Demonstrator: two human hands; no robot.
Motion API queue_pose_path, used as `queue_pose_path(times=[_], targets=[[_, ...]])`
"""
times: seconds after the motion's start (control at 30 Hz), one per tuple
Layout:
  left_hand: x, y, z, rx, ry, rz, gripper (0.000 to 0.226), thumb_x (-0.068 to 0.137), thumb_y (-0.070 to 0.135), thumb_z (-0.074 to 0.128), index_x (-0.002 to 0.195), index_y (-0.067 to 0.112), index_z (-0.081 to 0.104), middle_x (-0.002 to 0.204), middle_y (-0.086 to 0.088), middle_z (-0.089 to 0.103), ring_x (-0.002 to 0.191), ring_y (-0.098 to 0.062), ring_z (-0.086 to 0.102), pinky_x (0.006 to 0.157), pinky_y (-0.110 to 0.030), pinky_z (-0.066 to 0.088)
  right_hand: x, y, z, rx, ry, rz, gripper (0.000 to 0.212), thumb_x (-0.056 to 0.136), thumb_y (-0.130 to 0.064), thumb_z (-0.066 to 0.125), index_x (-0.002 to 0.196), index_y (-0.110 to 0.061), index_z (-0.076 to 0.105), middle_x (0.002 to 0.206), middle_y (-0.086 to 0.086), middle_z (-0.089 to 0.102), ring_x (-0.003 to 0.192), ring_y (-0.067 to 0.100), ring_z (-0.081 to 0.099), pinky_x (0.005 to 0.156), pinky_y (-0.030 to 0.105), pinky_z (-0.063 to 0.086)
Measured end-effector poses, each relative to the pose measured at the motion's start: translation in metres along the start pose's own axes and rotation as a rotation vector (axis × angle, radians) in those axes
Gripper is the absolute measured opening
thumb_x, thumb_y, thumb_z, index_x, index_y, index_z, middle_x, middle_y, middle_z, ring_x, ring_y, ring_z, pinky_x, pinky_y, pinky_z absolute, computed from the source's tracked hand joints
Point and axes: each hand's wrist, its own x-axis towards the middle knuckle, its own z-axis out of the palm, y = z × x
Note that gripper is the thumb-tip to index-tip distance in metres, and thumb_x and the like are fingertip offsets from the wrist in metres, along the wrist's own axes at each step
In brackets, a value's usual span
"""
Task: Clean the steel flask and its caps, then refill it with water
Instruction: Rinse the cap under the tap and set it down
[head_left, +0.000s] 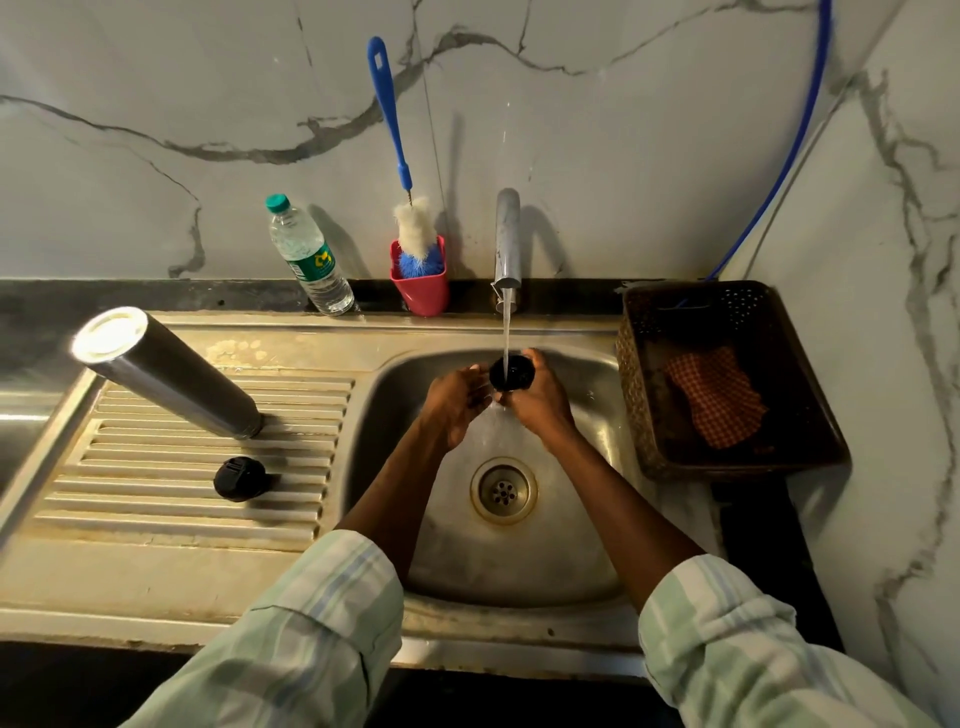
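The steel flask (171, 374) stands on the ribbed drainboard (156, 499) at the left, its open mouth towards me. A small black cap (240, 478) rests on the drainboard in front of it. Over the sink (587, 519), my right hand (537, 402) holds a second black cap (511, 372) under the running stream from the tap (507, 241). My left hand (454, 402) is beside the cap, fingers spread, touching its left side; water runs off between the hands.
A plastic water bottle (309, 257) and a red cup (422, 283) with a blue-handled bottle brush (395, 130) stand against the wall behind the sink. A brown basket (810, 415) holding a checked cloth (719, 397) sits at the right. The drain (503, 491) lies below my hands.
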Motion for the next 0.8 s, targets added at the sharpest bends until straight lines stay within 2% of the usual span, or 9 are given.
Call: queue_pose_path(times=[0.1, 0.2, 0.3, 0.4, 0.57, 0.67, 0.8], targets=[[0.002, 0.001, -0.002, 0.05, 0.081, 0.002, 0.022, 0.098, 0.015, 0.053, 0.114, 0.006, 0.066, 0.111, -0.014, 0.071, 0.102, -0.025, 0.067, 0.085, -0.032, 0.054, 0.008, 0.0, 0.0, -0.094, -0.029, 0.041, 0.078, 0.076, -0.016, 0.081, 0.143, -0.02, 0.042, 0.138, 0.005, 0.054, 0.127, 0.025, 0.05, 0.098, 0.031, 0.043], [0.003, 0.0, -0.006, 0.055, 0.093, -0.013, 0.02, 0.098, 0.015, 0.054, 0.111, 0.007, 0.066, 0.107, -0.013, 0.071, 0.101, -0.024, 0.067, 0.083, -0.032, 0.054, 0.011, -0.001, -0.003, -0.135, -0.082, 0.024, 0.07, 0.074, -0.013, 0.081, 0.136, -0.02, 0.048, 0.132, 0.005, 0.057, 0.122, 0.026, 0.053, 0.091, 0.03, 0.044], [0.004, -0.003, -0.008, 0.06, 0.099, -0.017, 0.023, 0.098, 0.014, 0.051, 0.113, 0.005, 0.066, 0.105, -0.014, 0.072, 0.095, -0.024, 0.068, 0.078, -0.032, 0.054, 0.011, -0.003, -0.005, -0.11, -0.093, 0.072, 0.075, 0.074, -0.013, 0.081, 0.139, -0.017, 0.045, 0.134, 0.006, 0.055, 0.125, 0.027, 0.052, 0.099, 0.036, 0.046], [0.002, -0.004, -0.007, 0.072, 0.104, -0.017, 0.022, 0.099, 0.013, 0.05, 0.112, 0.004, 0.065, 0.104, -0.014, 0.072, 0.097, -0.024, 0.068, 0.083, -0.033, 0.055, 0.012, -0.001, -0.004, -0.068, -0.132, 0.103, 0.062, 0.074, -0.011, 0.08, 0.128, -0.016, 0.052, 0.122, 0.004, 0.061, 0.114, 0.024, 0.057, 0.089, 0.032, 0.049], [0.002, -0.005, -0.009, 0.069, 0.119, -0.01, 0.02, 0.099, 0.013, 0.049, 0.108, 0.006, 0.067, 0.101, -0.012, 0.072, 0.097, -0.024, 0.068, 0.084, -0.032, 0.055, 0.012, 0.0, -0.008, -0.039, -0.124, 0.12, 0.069, 0.073, -0.01, 0.081, 0.134, -0.017, 0.049, 0.125, 0.004, 0.059, 0.111, 0.021, 0.055, 0.09, 0.032, 0.049], [0.004, -0.006, -0.012, 0.084, 0.138, -0.005, 0.021, 0.098, 0.012, 0.05, 0.108, 0.005, 0.067, 0.102, -0.013, 0.071, 0.095, -0.024, 0.067, 0.085, -0.033, 0.056, 0.014, -0.001, -0.007, -0.094, -0.187, 0.1, 0.078, 0.072, -0.013, 0.082, 0.14, -0.016, 0.044, 0.13, 0.006, 0.057, 0.113, 0.022, 0.055, 0.09, 0.032, 0.049], [0.003, -0.006, -0.012, 0.095, 0.157, -0.001, 0.02, 0.097, 0.011, 0.05, 0.102, 0.006, 0.068, 0.103, -0.016, 0.071, 0.098, -0.027, 0.068, 0.09, -0.036, 0.056, 0.017, -0.009, -0.007, -0.15, -0.191, 0.099, 0.07, 0.071, -0.015, 0.083, 0.134, -0.015, 0.051, 0.125, 0.007, 0.061, 0.112, 0.025, 0.059, 0.096, 0.038, 0.051]])
